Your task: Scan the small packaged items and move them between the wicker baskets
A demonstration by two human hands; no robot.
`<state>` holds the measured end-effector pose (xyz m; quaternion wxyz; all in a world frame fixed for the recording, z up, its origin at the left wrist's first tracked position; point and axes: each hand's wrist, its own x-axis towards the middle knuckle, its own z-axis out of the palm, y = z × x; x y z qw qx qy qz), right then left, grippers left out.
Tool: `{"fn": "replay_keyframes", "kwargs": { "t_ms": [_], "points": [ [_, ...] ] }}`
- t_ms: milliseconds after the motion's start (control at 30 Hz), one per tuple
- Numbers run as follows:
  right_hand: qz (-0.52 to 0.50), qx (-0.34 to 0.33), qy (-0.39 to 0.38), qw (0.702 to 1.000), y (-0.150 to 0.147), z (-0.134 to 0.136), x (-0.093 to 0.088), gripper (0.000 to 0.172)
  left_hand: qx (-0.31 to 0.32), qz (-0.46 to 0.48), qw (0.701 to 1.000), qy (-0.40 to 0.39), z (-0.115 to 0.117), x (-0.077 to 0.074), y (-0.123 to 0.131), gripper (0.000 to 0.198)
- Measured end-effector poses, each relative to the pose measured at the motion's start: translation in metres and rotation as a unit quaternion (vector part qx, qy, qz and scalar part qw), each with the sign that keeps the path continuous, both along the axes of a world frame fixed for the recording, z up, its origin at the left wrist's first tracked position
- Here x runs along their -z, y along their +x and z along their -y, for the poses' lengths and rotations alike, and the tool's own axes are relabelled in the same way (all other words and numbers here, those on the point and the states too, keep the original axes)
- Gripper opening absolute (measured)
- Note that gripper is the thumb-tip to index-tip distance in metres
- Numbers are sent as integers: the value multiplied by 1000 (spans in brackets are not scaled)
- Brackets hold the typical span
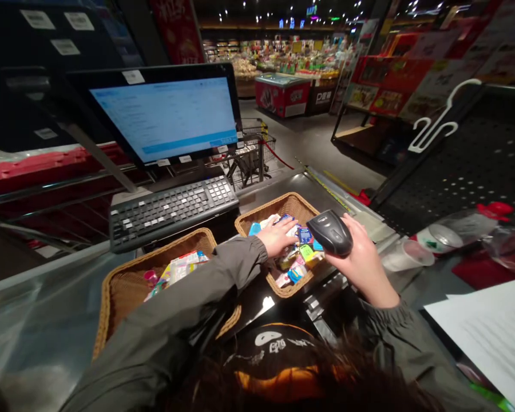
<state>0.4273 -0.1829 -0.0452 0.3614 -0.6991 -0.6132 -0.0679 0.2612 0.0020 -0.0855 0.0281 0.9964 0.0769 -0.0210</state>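
My right hand [360, 257] is wrapped round a black handheld barcode scanner [331, 232], holding it over the right side of a wicker basket [289, 290]. Inside that basket lie small packaged goods, among them a yellow-green packet [309, 252] and a blue-and-white packet [297, 273]. My left hand [278, 236] reaches into the same basket, its fingers stretched out over the goods; the fingertips partly blend with the packets. A second wicker basket [124, 297] on the left holds colourful packages [181, 269] and is partly covered by my left sleeve.
Behind the baskets are a keyboard [175, 209] and a lit monitor [167, 117]. To the right stand a plastic cup [407, 256], a can [438, 239] and papers [489, 329]. A white hook [442, 123] hangs on a black perforated panel. A shopping cart [246, 157] stands beyond the counter.
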Motion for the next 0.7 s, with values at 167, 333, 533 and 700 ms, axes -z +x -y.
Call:
{"fn": "replay_keyframes", "kwargs": {
  "t_ms": [167,333,533,700],
  "points": [
    [-6,14,10,1000,18,7,5,57,50,-41,998,-6,-3,36,60,56],
    [-25,31,-3,999,29,11,9,59,111,-85,990,4,-4,58,85,65],
    [-40,43,-18,998,36,11,7,59,144,-55,988,-14,-8,80,88,51],
    [-36,47,-21,998,38,9,9,60,150,-44,986,-49,-24,82,81,38]
  ]
}}
